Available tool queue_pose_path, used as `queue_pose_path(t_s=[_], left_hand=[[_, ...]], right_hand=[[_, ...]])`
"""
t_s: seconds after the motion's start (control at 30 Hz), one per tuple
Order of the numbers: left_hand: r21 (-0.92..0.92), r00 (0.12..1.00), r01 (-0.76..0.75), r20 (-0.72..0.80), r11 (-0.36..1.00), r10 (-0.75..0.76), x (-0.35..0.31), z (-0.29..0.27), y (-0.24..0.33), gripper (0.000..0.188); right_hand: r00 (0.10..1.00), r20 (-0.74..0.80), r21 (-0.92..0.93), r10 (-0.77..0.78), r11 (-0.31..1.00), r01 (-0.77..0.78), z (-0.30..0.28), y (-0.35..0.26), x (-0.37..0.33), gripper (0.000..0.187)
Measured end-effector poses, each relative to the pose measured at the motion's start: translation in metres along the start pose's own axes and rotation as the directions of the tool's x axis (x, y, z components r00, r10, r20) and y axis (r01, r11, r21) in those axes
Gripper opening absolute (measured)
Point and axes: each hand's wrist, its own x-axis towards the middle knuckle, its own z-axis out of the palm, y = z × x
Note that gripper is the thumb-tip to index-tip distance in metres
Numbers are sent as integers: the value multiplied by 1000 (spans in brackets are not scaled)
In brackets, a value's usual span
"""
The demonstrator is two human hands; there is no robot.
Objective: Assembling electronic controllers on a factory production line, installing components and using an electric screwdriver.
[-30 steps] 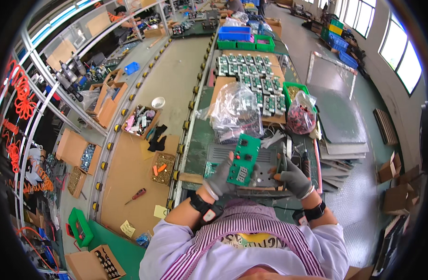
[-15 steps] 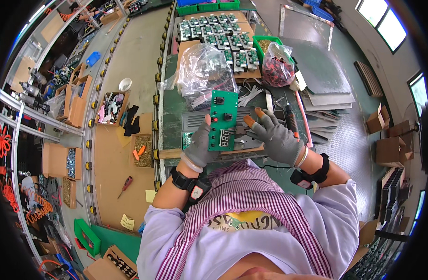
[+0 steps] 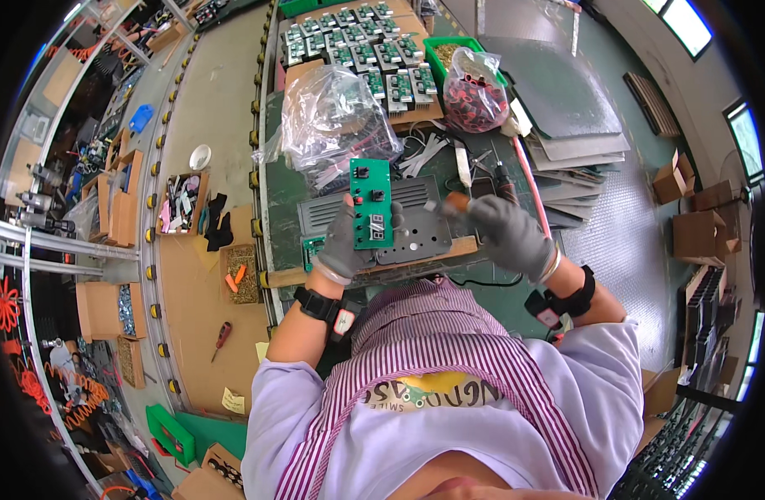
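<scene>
My gloved left hand is closed around the lower edges of a green circuit board, holding it up over a dark slotted panel; to the right, my right hand is half curled, and I cannot tell whether it grips anything

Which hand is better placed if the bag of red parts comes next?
Probably the right hand: it is nearer the bag of red parts, while the left hand holds the green circuit board.
</scene>
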Motion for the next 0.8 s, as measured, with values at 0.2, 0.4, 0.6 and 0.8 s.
queue_pose_path(t_s=[0.2, 0.4, 0.6, 0.8], left_hand=[[-85, 995, 100, -5, 991, -101, 23, 7, -22, 61], [-43, 997, 57, 61, 997, -54, 38, 33, -26, 61], [-80, 999, 42, -9, 996, -43, 44, 48, -26, 66], [-99, 998, 46, 36, 994, -43, 47, 39, -30, 59]], right_hand=[[997, -83, -251, 6, 968, -27, 15, 20, -18, 40], [997, -45, -323, -70, 945, 52, 32, 30, -6, 40], [999, -13, -367, -51, 929, 43, 34, 35, 3, 40], [995, -48, -348, -86, 935, 65, 27, 28, 5, 37]])
